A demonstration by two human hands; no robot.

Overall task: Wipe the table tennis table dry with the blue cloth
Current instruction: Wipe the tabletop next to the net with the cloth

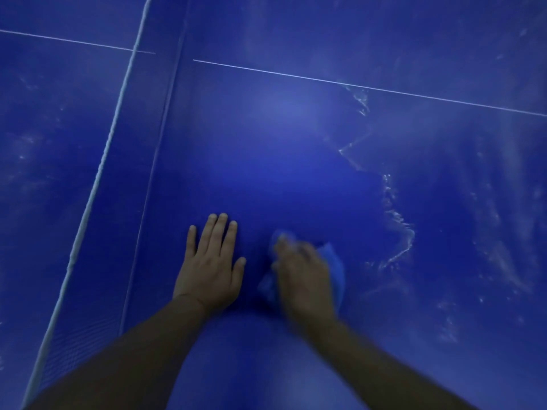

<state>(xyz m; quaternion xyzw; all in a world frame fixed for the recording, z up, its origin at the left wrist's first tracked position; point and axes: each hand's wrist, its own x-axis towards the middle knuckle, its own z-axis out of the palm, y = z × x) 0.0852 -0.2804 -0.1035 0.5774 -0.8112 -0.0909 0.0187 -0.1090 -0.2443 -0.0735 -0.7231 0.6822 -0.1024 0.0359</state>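
left hand: (208,267) lying flat on the desk (266,161), fingers straight and a little spread, holding nothing, looks like it's just bracing

right hand: (305,273) pressing down on the blue cloth (336,267); it's too blurry to tell if the fingers are curling round it

cloth spot: sitting on the desk under the right hand, just beside the left one, near the person's edge

cloth direction: it's bunched up and mostly hidden, but I'd guess the long axis is running near-to-far along the hand, leaning a bit left

done so far: the patch around both hands, reaching up toward the white line (355,84), is looking even and dry

left to do: past the ragged water edge (396,220) on the right it's showing streaks and drops, and the half beyond the net (88,202) is looking smeary too, so I'm guessing plenty remains
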